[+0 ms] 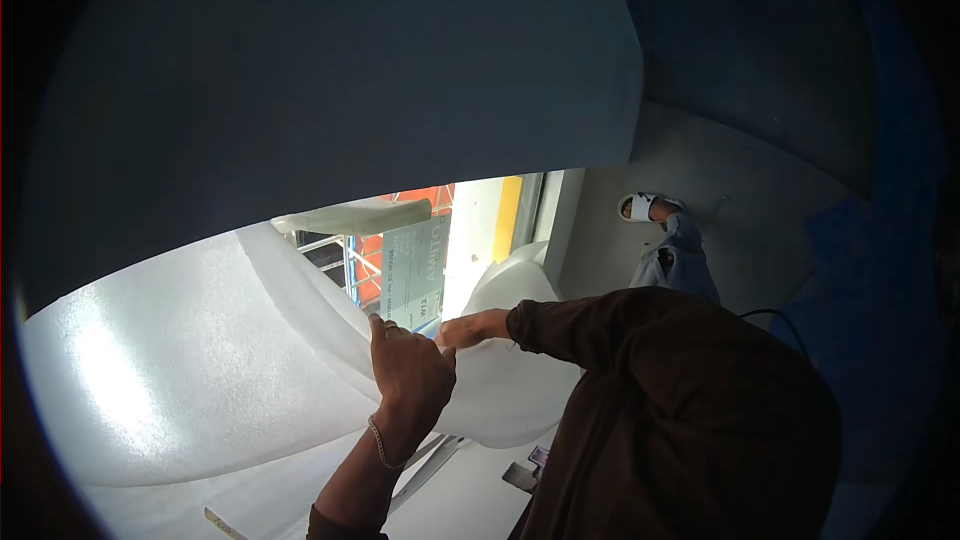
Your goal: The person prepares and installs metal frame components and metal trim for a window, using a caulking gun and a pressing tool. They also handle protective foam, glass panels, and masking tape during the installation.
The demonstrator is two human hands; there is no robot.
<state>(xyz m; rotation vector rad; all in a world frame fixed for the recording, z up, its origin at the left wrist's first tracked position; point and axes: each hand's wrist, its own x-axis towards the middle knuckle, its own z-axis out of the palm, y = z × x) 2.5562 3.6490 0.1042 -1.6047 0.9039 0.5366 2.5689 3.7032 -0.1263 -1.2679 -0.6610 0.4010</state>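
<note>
A large sheet of white packing foam [210,340] drapes across the left and middle of the head view, folded over in front of me. My left hand [412,370], with a ring and a chain bracelet, is closed at the edge of the foam; its fingertips are partly hidden. From the right, my right hand [472,328] reaches out of a brown sleeve [580,325], close beside the left one. Its bent fingers are pressed to the foam and partly hidden in the fold. Just beyond both hands is a pale green printed sheet [412,270] marked "W13".
A big dark panel [340,70] blocks the upper part of the view. Through the gap show a white wire grid [350,265] and a yellow strip [507,215]. A foot in a white sandal [640,207] stands on the grey floor at right. A small metal piece [520,477] lies below.
</note>
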